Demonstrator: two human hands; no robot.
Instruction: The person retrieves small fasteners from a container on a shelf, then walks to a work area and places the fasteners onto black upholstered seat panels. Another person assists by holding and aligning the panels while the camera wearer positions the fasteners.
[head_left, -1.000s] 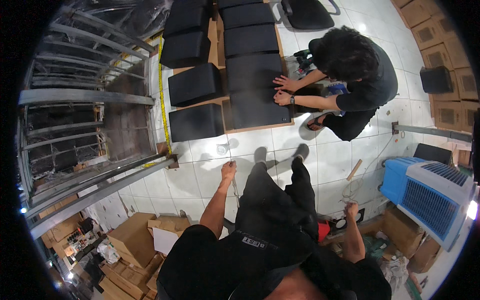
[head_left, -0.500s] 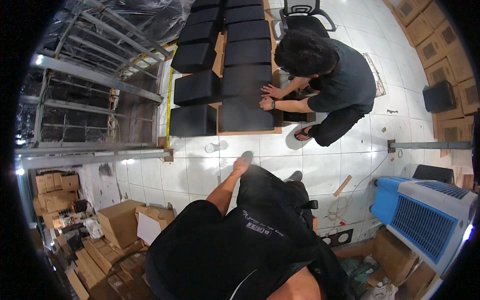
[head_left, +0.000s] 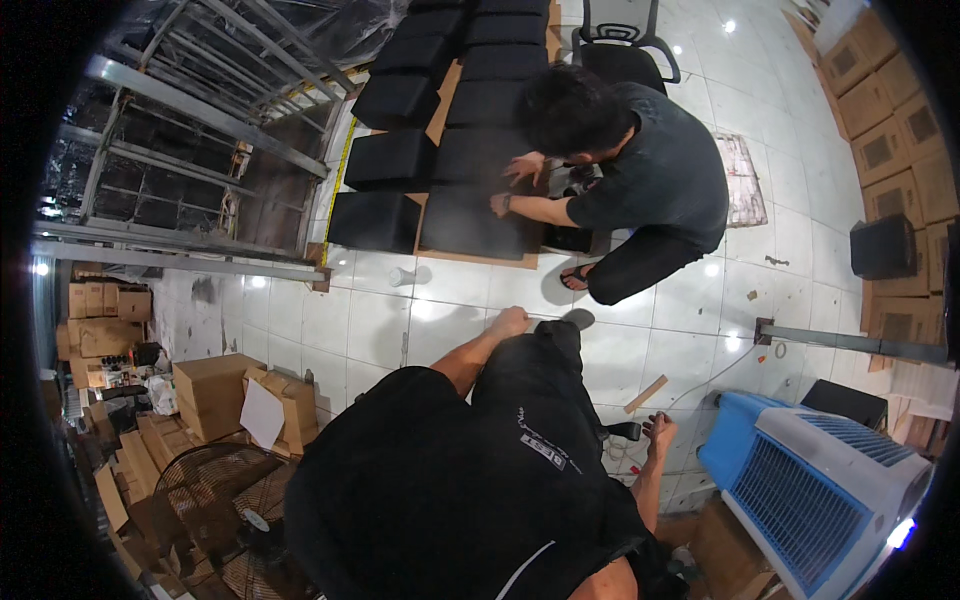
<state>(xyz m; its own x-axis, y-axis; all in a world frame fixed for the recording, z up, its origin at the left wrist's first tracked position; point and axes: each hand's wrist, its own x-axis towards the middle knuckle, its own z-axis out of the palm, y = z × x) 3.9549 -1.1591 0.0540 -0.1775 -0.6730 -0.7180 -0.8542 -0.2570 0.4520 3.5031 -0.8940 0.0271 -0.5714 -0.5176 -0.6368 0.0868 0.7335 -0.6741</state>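
My left hand (head_left: pixel 512 322) hangs over the white tiled floor, its fingers curled in and nothing showing in it. My right hand (head_left: pixel 658 430) is out to my side, fingers apart and holding nothing. Close beside it, a short black handle-shaped piece (head_left: pixel 624 431) sticks out at my waist. Beyond my left hand lie two rows of black padded blocks (head_left: pixel 374 221) on cardboard (head_left: pixel 510 260). A crouching person (head_left: pixel 660 170) in dark clothes has both hands on the nearest block of the right row (head_left: pixel 470 222).
A small whitish cup-like thing (head_left: pixel 400 277) stands on the floor. A blue and white air cooler (head_left: pixel 800 480), a wood strip (head_left: pixel 646 394) and a metal post (head_left: pixel 850 340) are at right. Cartons (head_left: pixel 215 395) and a large fan (head_left: pixel 215 500) are at left; an office chair (head_left: pixel 622 62) stands far off.
My view has shifted and turned slightly. My left hand has moved right in the picture, and my right hand has come into sight. The crouching person's hands remain at the nearest block.
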